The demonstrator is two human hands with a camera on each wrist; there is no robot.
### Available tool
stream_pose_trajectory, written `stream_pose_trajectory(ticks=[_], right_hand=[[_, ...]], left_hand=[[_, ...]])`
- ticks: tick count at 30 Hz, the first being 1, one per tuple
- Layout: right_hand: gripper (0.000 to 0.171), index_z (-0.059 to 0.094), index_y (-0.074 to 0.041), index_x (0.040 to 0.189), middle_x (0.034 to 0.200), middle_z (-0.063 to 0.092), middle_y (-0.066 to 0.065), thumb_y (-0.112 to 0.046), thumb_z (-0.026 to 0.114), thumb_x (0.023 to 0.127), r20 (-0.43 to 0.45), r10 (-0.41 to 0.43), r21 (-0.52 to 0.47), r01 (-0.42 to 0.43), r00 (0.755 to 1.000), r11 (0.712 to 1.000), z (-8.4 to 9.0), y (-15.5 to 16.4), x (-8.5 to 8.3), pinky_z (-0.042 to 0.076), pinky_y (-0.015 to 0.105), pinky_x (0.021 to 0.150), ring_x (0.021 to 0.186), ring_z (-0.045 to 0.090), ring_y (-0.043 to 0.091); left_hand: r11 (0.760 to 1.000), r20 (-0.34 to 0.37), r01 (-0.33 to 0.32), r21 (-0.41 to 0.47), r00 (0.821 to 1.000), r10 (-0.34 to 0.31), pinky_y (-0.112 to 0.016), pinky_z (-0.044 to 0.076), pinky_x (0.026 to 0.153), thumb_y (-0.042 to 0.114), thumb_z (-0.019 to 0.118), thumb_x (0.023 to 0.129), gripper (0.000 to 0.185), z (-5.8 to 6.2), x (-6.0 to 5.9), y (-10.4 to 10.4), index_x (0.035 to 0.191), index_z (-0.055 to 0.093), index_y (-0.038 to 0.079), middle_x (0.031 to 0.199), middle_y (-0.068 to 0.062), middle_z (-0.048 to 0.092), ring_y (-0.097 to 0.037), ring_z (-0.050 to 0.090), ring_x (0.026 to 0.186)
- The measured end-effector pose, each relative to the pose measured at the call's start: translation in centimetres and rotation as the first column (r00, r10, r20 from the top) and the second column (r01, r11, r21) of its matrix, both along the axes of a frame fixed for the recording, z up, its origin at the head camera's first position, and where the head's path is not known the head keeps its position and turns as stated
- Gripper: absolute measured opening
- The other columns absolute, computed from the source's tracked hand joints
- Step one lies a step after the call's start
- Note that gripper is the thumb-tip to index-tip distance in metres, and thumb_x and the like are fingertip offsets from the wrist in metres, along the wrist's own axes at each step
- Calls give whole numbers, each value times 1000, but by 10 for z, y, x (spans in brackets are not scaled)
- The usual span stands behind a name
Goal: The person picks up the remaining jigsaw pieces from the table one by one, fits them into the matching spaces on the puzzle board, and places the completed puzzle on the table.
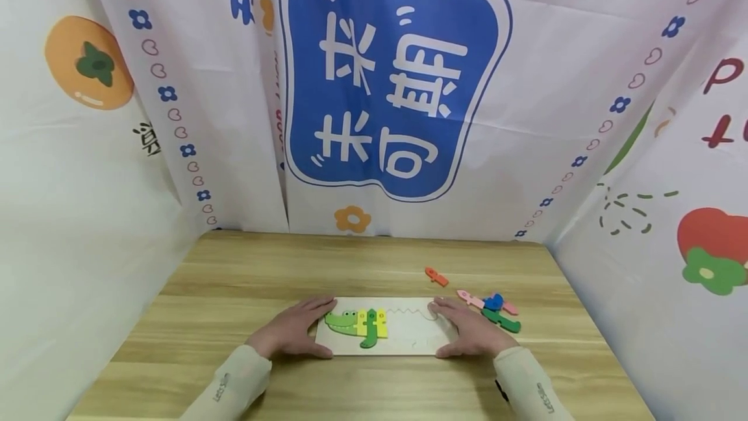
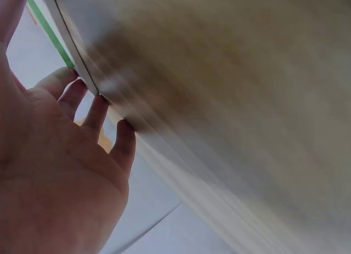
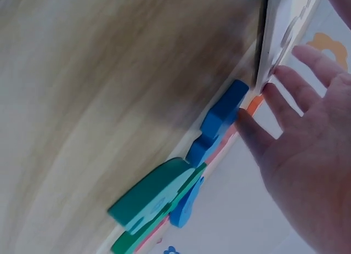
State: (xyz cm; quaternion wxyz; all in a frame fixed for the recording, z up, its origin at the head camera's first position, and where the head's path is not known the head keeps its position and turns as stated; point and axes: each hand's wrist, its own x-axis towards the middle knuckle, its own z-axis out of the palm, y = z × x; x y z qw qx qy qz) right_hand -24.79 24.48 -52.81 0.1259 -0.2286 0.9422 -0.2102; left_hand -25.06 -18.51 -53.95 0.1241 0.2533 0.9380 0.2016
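Observation:
A white puzzle board (image 1: pixel 411 333) lies flat on the table, its long side running left to right. On its left half sit a green crocodile head piece (image 1: pixel 341 322) and, beside it, upright yellow and green strip pieces (image 1: pixel 382 327). The right half shows a bare printed outline. My left hand (image 1: pixel 295 330) holds the board's left end, thumb at the near corner and fingers at the far one. Across from it, my right hand (image 1: pixel 472 331) holds the right end the same way. In the right wrist view its little fingertip is close to a blue piece (image 3: pixel 222 114).
Loose pieces lie just beyond my right hand: a pink one (image 1: pixel 471 299), a blue one (image 1: pixel 493 302) and a green one (image 1: pixel 502 321), partly overlapping. An orange piece (image 1: pixel 436 277) lies apart, behind the board. Printed cloth (image 1: pixel 537 70) hangs around the wooden table (image 1: pixel 350 388).

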Motion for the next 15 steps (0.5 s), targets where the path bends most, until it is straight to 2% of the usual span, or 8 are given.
stream_pose_trajectory(ticks=[4,9,15], right_hand=[[85,47,-19,157,164,42,8,-48,84,85,-66,-67,-30,65,996,997,1,14,-2,38,65,116,151,37,40],[66,54,-15,152,155,52,14,-34,78,93,-202,-147,-38,142,968,989,3,42,-6,43,65,111,141,49,43],[60,56,-13,149,148,57,19,-30,76,96,-206,-209,-24,209,956,978,5,67,-6,45,67,108,136,53,46]], left_hand=[[1000,19,3,11,1000,-3,-65,30,121,67,80,78,108,3,-1,1,162,36,16,170,-8,31,-41,29,155],[1000,28,3,7,1000,-3,-66,29,121,66,81,78,108,5,-1,3,162,36,15,170,-9,31,-42,28,155],[1000,43,-2,19,999,1,-69,28,120,62,82,79,107,7,0,4,162,36,14,170,-10,30,-43,27,155]])
